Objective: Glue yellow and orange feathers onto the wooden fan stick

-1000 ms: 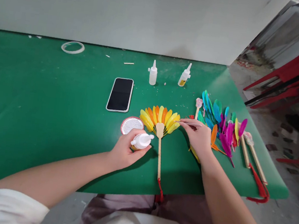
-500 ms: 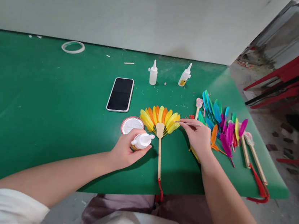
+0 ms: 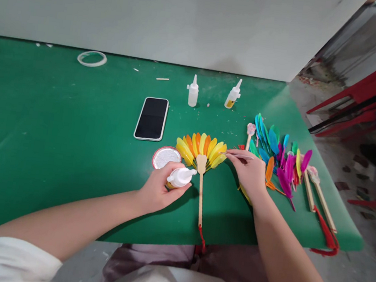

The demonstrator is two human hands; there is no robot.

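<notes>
My left hand (image 3: pixel 157 192) is closed around a white glue bottle (image 3: pixel 180 177), its nozzle tipped to the right. Just right of it lies a feather fan (image 3: pixel 202 161), with yellow and orange feathers spread above a pale wooden handle and a red tassel at the lower end. In my right hand (image 3: pixel 249 171) are thin metal tweezers (image 3: pixel 239 156), pinched between the fingers; their tips reach the fan's right-hand yellow feathers. Whether the tips grip a feather is too small to tell. A round red-rimmed lid or dish (image 3: pixel 164 152) with whitish content sits behind my left hand.
Two white bottles (image 3: pixel 193 93) stand at the back of the green table (image 3: pixel 54 143), near a phone (image 3: pixel 151 118) and a tape ring (image 3: pixel 91 58). Colourful loose feathers (image 3: pixel 287 167) and wooden handles (image 3: pixel 324 203) with red tassels lie at right.
The glue bottle in my left hand has tilted and shifted slightly to the right. My right hand with the tweezers stays almost still at the fan.
</notes>
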